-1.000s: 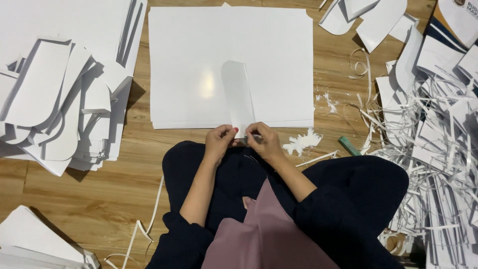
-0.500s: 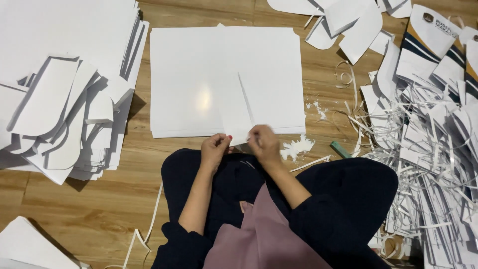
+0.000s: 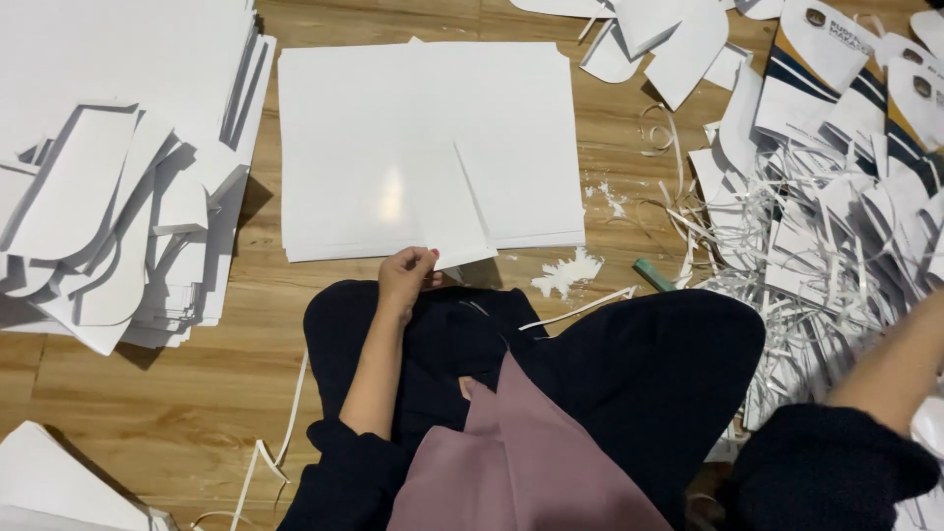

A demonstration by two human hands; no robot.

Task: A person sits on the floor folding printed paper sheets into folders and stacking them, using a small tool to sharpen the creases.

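Here, well off to the left of the fingers, a heap of cut white card pieces (image 3: 108, 226) lies on the wooden floor (image 3: 197, 393). The left hand (image 3: 405, 277) has its fingers (image 3: 425, 264) closed narrow, pinching the near edge of a loose white sheet (image 3: 433, 211) that rests on the stack of large white sheets (image 3: 423, 138) just beyond the fingertips. Right of them lie a small green tool (image 3: 653, 274) and a tangle of paper strips (image 3: 836, 265). The right forearm (image 3: 890, 369) reaches out of frame, so I cannot tell what those fingers are doing.
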